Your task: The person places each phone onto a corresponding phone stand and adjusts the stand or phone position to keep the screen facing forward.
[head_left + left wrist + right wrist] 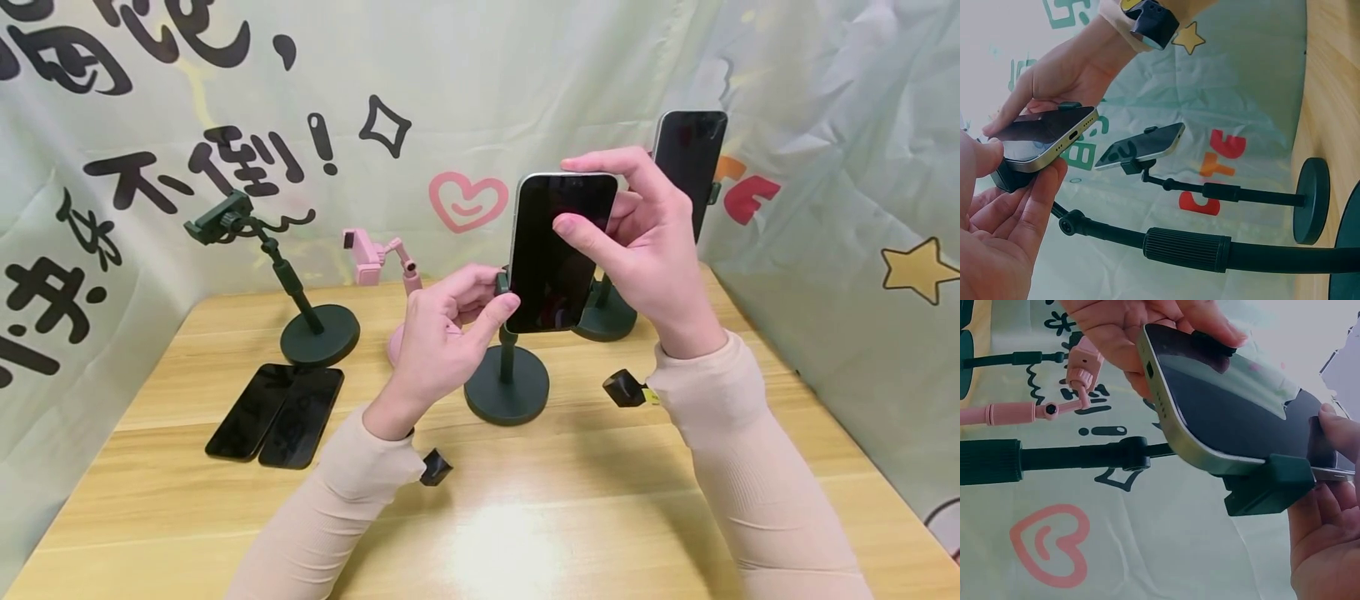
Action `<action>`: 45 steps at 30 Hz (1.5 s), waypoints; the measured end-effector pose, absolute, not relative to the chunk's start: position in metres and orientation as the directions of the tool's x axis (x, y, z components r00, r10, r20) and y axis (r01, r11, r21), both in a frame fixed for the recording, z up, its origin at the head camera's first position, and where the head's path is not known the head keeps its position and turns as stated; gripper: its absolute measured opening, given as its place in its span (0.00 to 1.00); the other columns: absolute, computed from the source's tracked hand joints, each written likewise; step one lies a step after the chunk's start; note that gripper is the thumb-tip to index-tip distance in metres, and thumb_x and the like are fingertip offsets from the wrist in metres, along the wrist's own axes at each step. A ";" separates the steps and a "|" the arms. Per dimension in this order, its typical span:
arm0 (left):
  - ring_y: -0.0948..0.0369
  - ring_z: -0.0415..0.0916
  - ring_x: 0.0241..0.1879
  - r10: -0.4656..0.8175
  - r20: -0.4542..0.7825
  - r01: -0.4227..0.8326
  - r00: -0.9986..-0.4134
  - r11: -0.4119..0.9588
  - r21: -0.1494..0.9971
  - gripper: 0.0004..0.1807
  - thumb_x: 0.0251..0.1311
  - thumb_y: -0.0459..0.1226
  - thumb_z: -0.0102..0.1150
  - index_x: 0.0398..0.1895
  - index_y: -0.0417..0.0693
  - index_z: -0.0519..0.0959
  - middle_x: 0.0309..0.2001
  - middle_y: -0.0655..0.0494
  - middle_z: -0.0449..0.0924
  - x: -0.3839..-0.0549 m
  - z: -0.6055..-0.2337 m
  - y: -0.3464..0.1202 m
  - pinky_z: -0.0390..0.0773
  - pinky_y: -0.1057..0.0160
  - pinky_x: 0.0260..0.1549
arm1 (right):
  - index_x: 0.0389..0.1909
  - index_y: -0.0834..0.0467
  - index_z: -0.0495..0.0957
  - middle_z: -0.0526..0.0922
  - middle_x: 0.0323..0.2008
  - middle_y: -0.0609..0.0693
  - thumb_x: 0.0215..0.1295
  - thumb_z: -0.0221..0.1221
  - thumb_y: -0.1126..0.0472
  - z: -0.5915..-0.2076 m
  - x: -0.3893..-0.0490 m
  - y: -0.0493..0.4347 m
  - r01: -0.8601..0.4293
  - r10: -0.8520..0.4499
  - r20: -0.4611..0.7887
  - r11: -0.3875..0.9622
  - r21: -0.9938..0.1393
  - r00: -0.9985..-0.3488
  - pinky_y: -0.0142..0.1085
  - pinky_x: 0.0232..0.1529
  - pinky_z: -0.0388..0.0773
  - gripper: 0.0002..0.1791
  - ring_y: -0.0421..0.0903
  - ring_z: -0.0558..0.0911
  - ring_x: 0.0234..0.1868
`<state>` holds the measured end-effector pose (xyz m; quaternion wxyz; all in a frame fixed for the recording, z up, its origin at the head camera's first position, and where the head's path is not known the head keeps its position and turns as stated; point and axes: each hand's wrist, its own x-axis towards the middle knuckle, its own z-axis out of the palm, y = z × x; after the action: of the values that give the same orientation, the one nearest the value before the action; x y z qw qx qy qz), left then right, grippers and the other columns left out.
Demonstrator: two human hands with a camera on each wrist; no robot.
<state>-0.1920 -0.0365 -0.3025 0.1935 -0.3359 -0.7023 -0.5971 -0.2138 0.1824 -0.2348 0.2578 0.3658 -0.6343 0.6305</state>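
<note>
A dark-screened smartphone (558, 267) stands upright and slightly tilted in a dark green phone stand (507, 392). My left hand (442, 337) pinches the stand's clamp by the phone's lower left edge, thumb in front and fingers behind. With my right hand (648, 242) I grip the phone's upper part; the thumb lies over the screen, the index finger reaches along the top edge. In the right wrist view one clamp arm (1272, 487) hugs the long edge of the phone (1222, 412). The left wrist view shows the phone's end with its port (1072, 135).
Behind to the right, another green stand (606, 317) holds a phone (690, 158). A pink stand (367, 254) is partly hidden by my left hand. A green stand without a phone (318, 333) is at the left, with two dark phones (251, 412) flat before it. Printed cloth (480, 100) hangs behind.
</note>
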 end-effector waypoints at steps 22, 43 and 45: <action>0.61 0.84 0.31 0.244 0.687 0.717 -0.684 0.054 0.695 0.08 0.68 0.27 0.69 0.48 0.34 0.84 0.33 0.44 0.89 -0.189 -0.306 -0.038 0.90 0.63 0.43 | 0.60 0.71 0.78 0.91 0.42 0.55 0.64 0.72 0.73 -0.252 -0.204 0.185 -0.748 -0.170 0.742 -0.033 -0.662 -0.649 0.35 0.38 0.90 0.25 0.46 0.93 0.32; 0.62 0.81 0.30 0.254 0.676 0.711 -0.692 0.078 0.699 0.07 0.69 0.28 0.68 0.48 0.36 0.84 0.32 0.47 0.87 -0.189 -0.305 -0.039 0.89 0.66 0.42 | 0.61 0.66 0.81 0.89 0.46 0.53 0.65 0.73 0.70 -0.256 -0.203 0.182 -0.749 -0.137 0.750 -0.067 -0.659 -0.647 0.34 0.39 0.90 0.24 0.46 0.93 0.34; 0.62 0.80 0.29 0.254 0.673 0.708 -0.695 0.079 0.701 0.07 0.69 0.29 0.68 0.48 0.37 0.84 0.31 0.48 0.87 -0.189 -0.305 -0.039 0.88 0.67 0.41 | 0.62 0.65 0.81 0.89 0.47 0.54 0.66 0.73 0.69 -0.257 -0.203 0.182 -0.750 -0.130 0.752 -0.069 -0.657 -0.647 0.34 0.39 0.90 0.24 0.46 0.93 0.35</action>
<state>-0.1885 -0.0392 -0.3051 0.1934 -0.3394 -0.7086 -0.5876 -0.2026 0.1816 -0.2568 0.2406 0.3447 -0.6383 0.6449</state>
